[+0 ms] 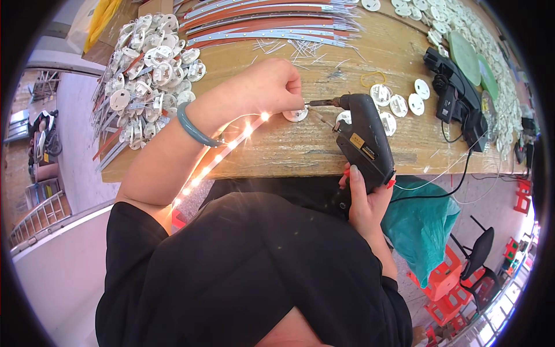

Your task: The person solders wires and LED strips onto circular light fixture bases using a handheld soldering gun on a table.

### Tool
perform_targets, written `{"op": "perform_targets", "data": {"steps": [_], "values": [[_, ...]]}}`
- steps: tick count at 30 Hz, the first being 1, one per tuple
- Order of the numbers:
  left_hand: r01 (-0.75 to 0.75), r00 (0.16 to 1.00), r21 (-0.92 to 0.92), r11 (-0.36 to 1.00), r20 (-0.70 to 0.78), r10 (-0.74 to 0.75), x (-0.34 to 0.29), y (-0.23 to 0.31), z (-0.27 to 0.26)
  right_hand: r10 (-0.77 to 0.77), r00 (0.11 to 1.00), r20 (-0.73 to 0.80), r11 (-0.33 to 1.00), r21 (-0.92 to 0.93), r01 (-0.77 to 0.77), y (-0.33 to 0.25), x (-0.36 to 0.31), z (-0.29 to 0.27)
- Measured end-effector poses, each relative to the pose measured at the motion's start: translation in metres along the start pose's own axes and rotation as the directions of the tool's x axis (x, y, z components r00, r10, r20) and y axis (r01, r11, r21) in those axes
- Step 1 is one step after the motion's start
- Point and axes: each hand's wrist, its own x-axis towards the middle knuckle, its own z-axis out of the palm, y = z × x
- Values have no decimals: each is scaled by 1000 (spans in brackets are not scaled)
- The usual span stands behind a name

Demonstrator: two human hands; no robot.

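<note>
The left hand [269, 84] is bent over a white disc [297, 115] on a wooden counter [277, 162], and its back and thumb side hide the fingertips. The fingers are curled inward, but I cannot tell whether they are clamped on the disc, on a wire or on nothing. The hand covers the upper part of the disc, so only its lower portion shows. A lit LED strip [231, 144] slants from just beside that hand toward the person's body; its glare washes out detail, and its lower end is lost near the elbow. Whether the strip joins the disc is also unclear.

The right hand [373, 199] is closed around the handle of a black soldering gun [364, 139], thumb on the near side, most fingers hidden behind it. Small red patches by those fingers are hard to make out. The gun stands at the counter's front edge, its slim metal tip aimed left at the disc, close to the left hand; contact is too small to judge. Its body is dark and bulky, with a yellowish label.

The lit strip is narrow and pale, dotted with warm, bright points. Left of the forearm sits a heap of white round fittings [153, 75]. More strips [266, 26] lie at the back, cut off by the upper edge.
</note>
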Motion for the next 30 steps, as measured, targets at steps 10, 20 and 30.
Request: {"op": "perform_targets", "data": {"steps": [10,20,30], "values": [[-12,1000,49,999,1,12,-1,4,-2,9,1000,1,999,-36,-9,0,0,0],[-2,1000,46,999,6,2,-2,4,-2,-31,999,39,996,-79,34,3,0,-1],[-31,1000,19,999,-1,31,-2,1,-1,13,998,-59,997,77,-8,-3,0,4]]}}
